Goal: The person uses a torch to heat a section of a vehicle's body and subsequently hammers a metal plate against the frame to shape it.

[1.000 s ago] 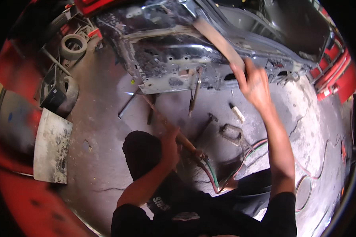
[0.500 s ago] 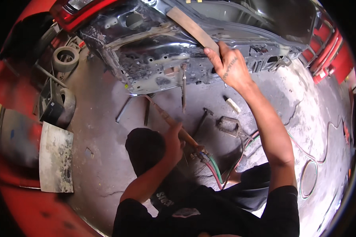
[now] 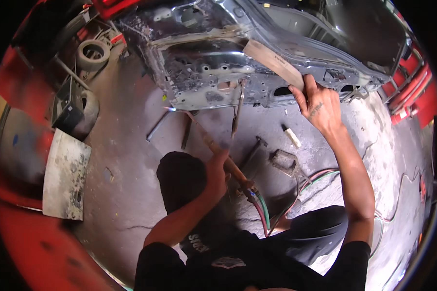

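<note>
In my left hand is a gas torch, its fingers wrapped round the handle. A small bluish flame burns at the torch tip, by the lower left edge of a dark, scuffed metal car body panel. My right hand grips one end of a flat, slightly curved tan slat, thumb on the near side. The slat slants up and left in front of the panel; I cannot tell whether it touches. A slim plier-like tool hangs from the panel's lower edge.
On the concrete floor lie a hammer, a pale block, a metal clamp-like tool and a metal bar. Red and green hoses trail from the torch. Tyres, a black box and a pale panel stand left.
My right hand has brought the slat to the right and nearer to me. The view has shifted, so the panel sits farther right. My left hand keeps its hold on the torch.
</note>
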A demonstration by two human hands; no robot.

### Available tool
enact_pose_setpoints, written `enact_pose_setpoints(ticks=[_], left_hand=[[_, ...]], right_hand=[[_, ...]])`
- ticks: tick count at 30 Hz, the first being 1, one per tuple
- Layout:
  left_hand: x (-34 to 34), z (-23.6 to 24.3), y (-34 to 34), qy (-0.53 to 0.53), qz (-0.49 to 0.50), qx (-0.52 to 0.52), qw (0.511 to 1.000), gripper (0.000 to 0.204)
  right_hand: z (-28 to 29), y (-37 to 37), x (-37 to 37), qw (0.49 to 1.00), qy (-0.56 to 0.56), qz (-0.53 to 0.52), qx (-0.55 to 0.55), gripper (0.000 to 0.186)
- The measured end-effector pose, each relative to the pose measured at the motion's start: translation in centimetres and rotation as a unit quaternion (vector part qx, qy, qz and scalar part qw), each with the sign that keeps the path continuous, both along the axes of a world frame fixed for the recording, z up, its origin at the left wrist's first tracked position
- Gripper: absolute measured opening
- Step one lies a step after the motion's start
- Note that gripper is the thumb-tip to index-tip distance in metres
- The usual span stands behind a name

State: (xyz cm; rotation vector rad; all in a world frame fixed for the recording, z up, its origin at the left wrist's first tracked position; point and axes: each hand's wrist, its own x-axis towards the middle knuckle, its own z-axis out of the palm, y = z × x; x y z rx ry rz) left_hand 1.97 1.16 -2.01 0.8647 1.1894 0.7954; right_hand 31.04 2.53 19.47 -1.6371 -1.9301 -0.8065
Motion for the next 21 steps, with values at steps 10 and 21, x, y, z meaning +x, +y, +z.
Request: enact_pose_setpoints(ticks=[10, 21], left_hand=[[0.5, 1.5, -1.2, -0.105, 0.079, 0.042, 0.99, 0.021], [0.0, 0.7, -0.9, -0.099, 0.076, 0.084, 0.989, 0.026]], right_hand=[[2.3, 0.5, -6.7, 0.997, -0.022, -0.065, -0.046, 0.035], [1.7, 0.1, -7.2, 0.998, -0.038, -0.044, -0.034, 0.043]])
